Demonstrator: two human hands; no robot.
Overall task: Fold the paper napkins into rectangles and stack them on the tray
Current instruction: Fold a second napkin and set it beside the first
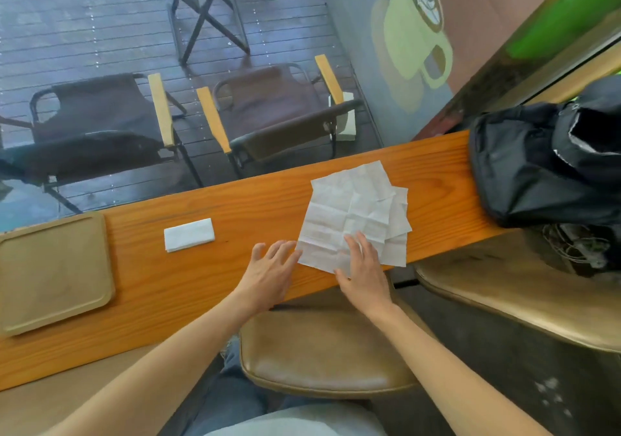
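Note:
A loose pile of unfolded white paper napkins (349, 210) lies on the orange wooden counter (235, 287), creased and fanned. My right hand (363, 267) rests flat on the near corner of the top napkin, fingers spread. My left hand (268, 267) hovers open just left of the pile, its fingertips at the napkin's edge. One napkin folded into a rectangle (189, 234) lies on the counter further left. The tan tray (53, 271) sits at the far left with nothing on it.
A black bag (537, 166) occupies the counter's right end. A brown padded stool (322, 348) stands below the counter's near edge, another seat (524, 298) to the right. Beyond the window are folding chairs (268, 113) and a table.

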